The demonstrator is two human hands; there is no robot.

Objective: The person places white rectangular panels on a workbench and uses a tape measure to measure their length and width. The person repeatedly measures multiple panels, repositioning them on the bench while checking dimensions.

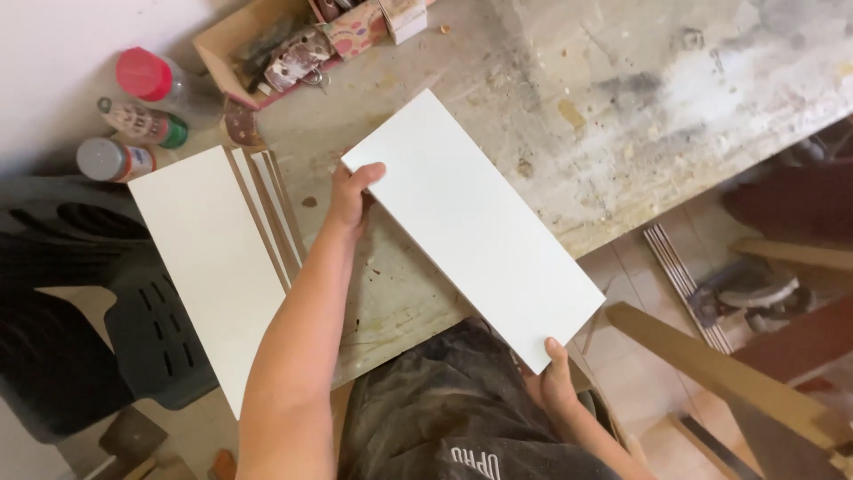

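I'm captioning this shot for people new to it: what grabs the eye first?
A long white panel held slantwise over the stained workbench, the left hand at its far end and the right hand at its near corner. To the left, a stack of white panels lies on the bench, with three spray cans beyond it.

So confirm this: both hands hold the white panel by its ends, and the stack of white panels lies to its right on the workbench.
Wrong side. In the head view the stack of white panels lies left of the held white panel, not right. The left hand and right hand do hold its ends, over the workbench.
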